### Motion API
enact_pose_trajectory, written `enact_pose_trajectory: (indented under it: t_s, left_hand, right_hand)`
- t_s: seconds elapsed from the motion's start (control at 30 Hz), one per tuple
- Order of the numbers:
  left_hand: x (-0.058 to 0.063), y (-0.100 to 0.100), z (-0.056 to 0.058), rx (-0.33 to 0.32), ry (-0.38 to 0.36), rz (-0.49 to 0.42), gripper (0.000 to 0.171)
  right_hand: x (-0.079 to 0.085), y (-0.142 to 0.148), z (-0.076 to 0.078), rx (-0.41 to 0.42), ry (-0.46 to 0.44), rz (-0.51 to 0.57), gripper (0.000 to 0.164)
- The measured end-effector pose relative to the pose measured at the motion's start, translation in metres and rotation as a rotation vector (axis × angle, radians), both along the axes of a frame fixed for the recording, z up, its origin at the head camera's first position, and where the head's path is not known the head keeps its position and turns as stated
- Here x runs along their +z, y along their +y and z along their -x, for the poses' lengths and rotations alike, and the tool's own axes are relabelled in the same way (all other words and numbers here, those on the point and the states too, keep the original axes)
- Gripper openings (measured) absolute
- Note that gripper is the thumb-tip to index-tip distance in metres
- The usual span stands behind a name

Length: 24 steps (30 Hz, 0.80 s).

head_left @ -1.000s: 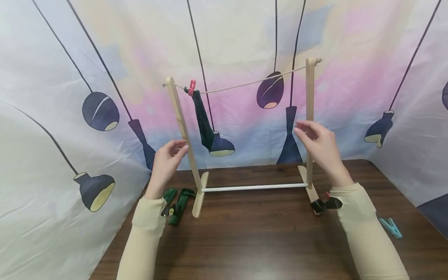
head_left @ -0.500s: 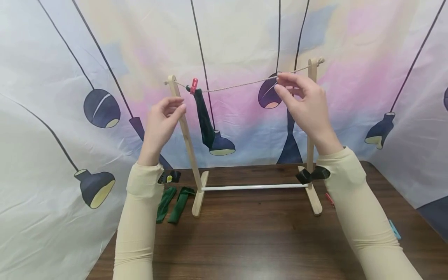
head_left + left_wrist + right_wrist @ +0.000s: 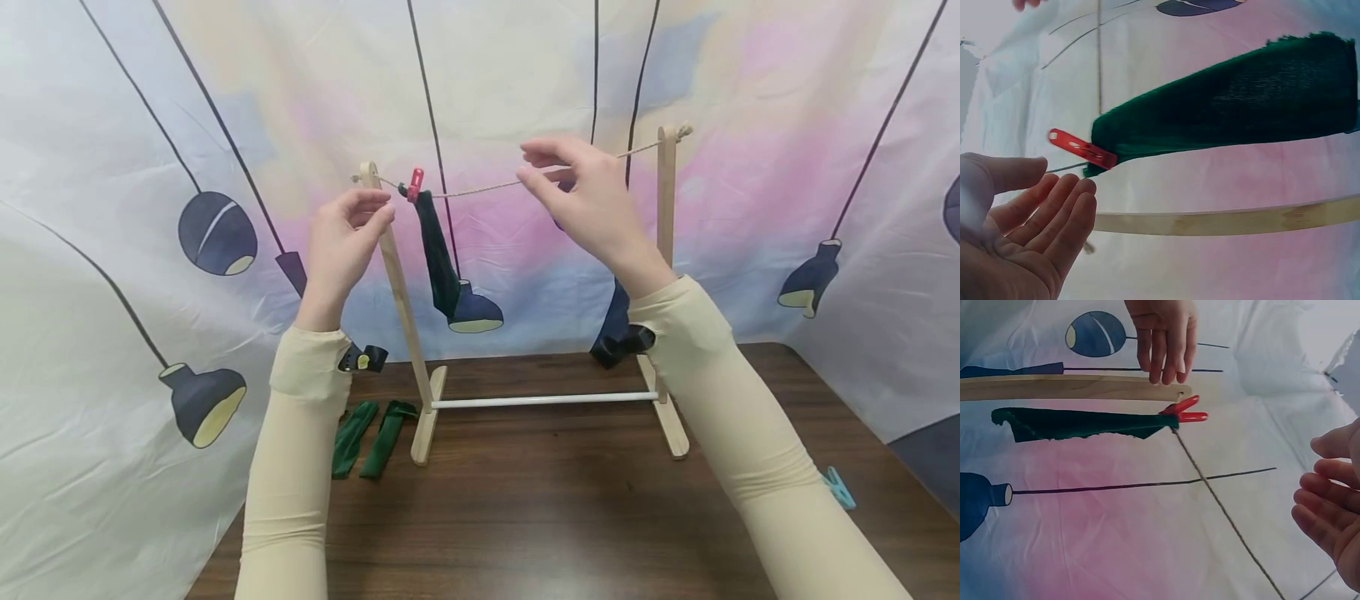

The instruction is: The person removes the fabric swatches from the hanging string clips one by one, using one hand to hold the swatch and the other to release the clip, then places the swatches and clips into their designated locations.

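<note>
A dark green cloth strip (image 3: 438, 258) with a frayed edge hangs from the rope (image 3: 480, 191), held near the left post by a red clothespin (image 3: 416, 184). My left hand (image 3: 341, 250) is raised beside the top of the wooden left post (image 3: 403, 308), fingers loosely bent with nothing between them. In the left wrist view its fingertips lie just beside the red clothespin (image 3: 1082, 149). My right hand (image 3: 592, 196) is up in front of the rope's middle, thumb and fingers apart and holding nothing. The right wrist view shows the clothespin (image 3: 1185, 411) some way from that hand.
Two folded green cloth strips (image 3: 386, 439) lie on the dark wooden table (image 3: 555, 517) left of the stand. A light blue clothespin (image 3: 838, 488) lies at the right, beside my sleeve. A white rod (image 3: 547, 401) joins the stand's feet below; a printed curtain hangs behind.
Both hands have risen from lower beside the posts. The right hand has also moved left along the rope, and its arm now covers a red clothespin seen earlier on the table.
</note>
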<state>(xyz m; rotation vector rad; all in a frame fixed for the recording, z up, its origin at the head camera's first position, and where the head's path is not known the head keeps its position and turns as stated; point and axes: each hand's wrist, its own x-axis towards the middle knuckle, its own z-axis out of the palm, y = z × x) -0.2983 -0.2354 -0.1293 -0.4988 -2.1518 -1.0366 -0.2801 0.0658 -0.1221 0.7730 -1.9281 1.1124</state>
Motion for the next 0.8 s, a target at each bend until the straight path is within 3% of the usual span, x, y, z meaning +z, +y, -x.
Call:
enact_pose_trajectory:
  t_s: [0.33, 0.67, 0.8]
  left_hand:
    - [0.002, 0.004, 0.014, 0.040, -0.074, 0.008, 0.035]
    - [0.008, 0.013, 0.019, 0.067, -0.084, -0.013, 0.033]
    - [0.007, 0.016, 0.020, 0.072, -0.074, -0.016, 0.030]
  right_hand:
    - [0.008, -0.035, 0.027, 0.014, -0.048, -0.172, 0.040]
    - [0.016, -0.061, 0.044, 0.028, -0.250, -0.273, 0.047]
    - [0.016, -0.069, 0.048, 0.041, -0.290, -0.286, 0.049]
